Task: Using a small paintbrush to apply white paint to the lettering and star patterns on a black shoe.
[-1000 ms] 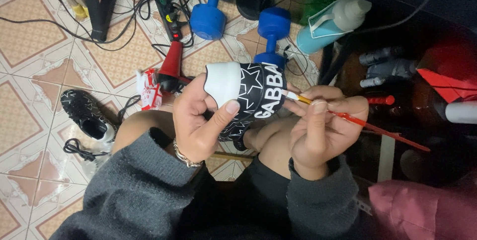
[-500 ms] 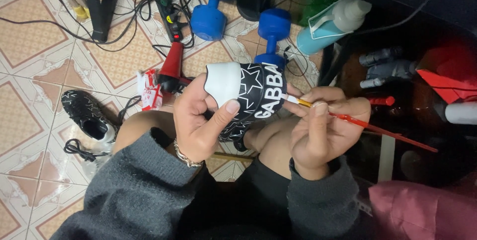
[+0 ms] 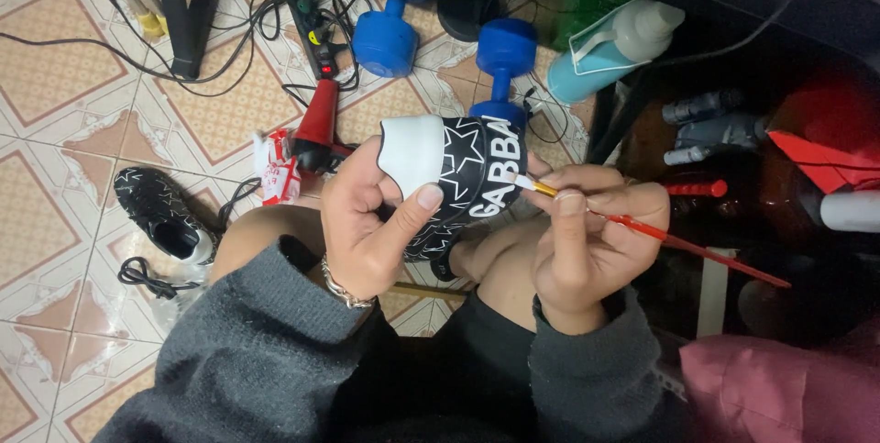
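The tiled floor [image 3: 64, 76] carries all loose items. Two blue dumbbells [image 3: 387, 35] lie near its far edge, beside a black power strip [image 3: 312, 35] with tangled cables. A teal bottle with a white cap [image 3: 610, 53] lies on its side just right of the dumbbells. A second black shoe with white stars [image 3: 163, 216] rests on the tiles at the left. A red-and-white packet [image 3: 278, 177], small and crumpled, lies between that shoe and the knees, next to a red-handled tool [image 3: 316, 122]. Above the lap, the left hand [image 3: 367, 223] is closed around a black shoe with white toe cap, stars and lettering [image 3: 454, 177], thumb pressed on its side. The right hand [image 3: 587, 241] pinches a red-handled paintbrush [image 3: 642, 227], its white tip touching the lettering.
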